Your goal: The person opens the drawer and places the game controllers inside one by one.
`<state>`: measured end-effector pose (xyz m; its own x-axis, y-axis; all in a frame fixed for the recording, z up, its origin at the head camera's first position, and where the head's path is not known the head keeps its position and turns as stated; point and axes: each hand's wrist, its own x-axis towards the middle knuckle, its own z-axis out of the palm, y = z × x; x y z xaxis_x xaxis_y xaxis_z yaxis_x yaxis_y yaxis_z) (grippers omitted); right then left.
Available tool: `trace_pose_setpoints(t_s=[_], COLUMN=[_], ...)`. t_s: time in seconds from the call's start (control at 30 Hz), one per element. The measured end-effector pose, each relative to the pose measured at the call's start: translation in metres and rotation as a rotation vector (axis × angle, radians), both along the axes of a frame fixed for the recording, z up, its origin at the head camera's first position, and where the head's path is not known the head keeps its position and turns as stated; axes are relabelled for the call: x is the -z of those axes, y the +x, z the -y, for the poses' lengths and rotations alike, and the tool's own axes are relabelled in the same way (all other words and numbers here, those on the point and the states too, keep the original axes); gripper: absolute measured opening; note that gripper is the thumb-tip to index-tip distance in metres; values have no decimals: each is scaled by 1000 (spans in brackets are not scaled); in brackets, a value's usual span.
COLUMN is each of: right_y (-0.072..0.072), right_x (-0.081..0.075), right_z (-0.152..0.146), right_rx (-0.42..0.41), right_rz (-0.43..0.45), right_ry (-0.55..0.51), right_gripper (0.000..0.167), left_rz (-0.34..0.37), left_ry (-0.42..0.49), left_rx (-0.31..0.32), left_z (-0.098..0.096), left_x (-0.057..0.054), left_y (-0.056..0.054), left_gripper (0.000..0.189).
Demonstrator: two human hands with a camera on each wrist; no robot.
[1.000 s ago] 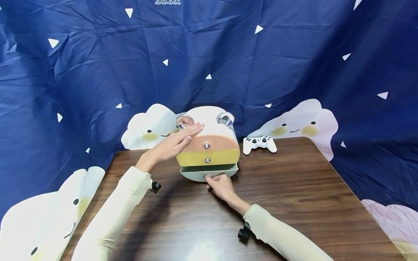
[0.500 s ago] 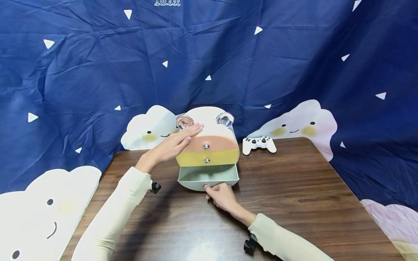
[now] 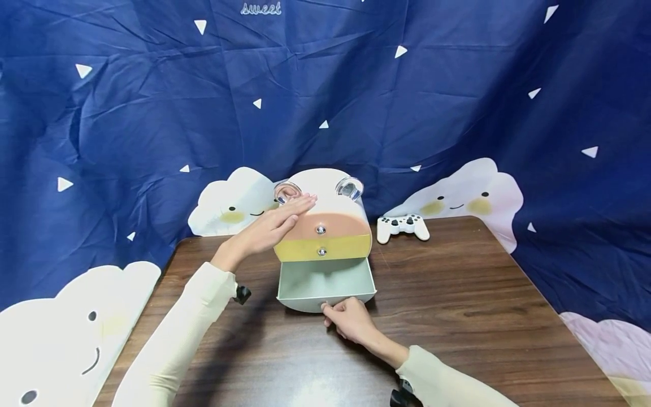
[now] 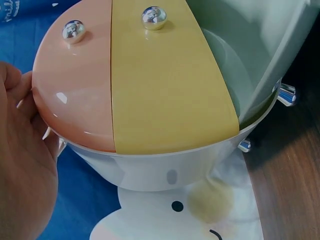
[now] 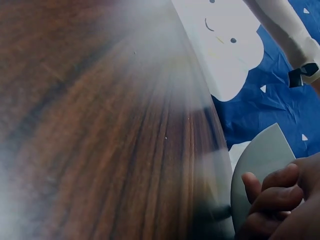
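Observation:
A small rounded storage box (image 3: 319, 183) with a white shell and two shiny ring-like loops on top stands at the back of the table. It has an orange drawer (image 3: 300, 228), a yellow drawer (image 3: 295, 249) and a pale green bottom drawer (image 3: 300, 304). The first two are closed with silver knobs; the green one is pulled far out, and its visible inside looks bare. My left hand (image 3: 264, 228) rests with straight fingers on the box's top. My right hand (image 3: 352, 321) pinches the green drawer's knob, which the fingers mostly hide.
A white game controller (image 3: 403, 227) lies right of the box near the table's back edge. The brown wooden table (image 3: 458, 305) extends in front and to both sides. Behind hangs a blue cloth (image 3: 325, 73) printed with clouds and triangles.
The green drawer has slid out toward me from slightly ajar to far out, with my right hand moving along on its knob. My left hand has stayed on top of the box.

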<state>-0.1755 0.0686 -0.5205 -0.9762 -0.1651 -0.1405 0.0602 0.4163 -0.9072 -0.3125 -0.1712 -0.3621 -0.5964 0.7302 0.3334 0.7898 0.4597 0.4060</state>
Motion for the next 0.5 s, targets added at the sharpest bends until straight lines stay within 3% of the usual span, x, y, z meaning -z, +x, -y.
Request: trace_pose_setpoints(t_s=[0.5], right_y=[18], right_x=[-1], right_z=[-8], right_rx=[-72], right_rz=[25], right_ry=[-8], right_gripper=[48], left_rz=[11], left_ry=[-2], left_rx=[-2], left_z=[0], left_x=[-1], left_y=[0], left_gripper=[50])
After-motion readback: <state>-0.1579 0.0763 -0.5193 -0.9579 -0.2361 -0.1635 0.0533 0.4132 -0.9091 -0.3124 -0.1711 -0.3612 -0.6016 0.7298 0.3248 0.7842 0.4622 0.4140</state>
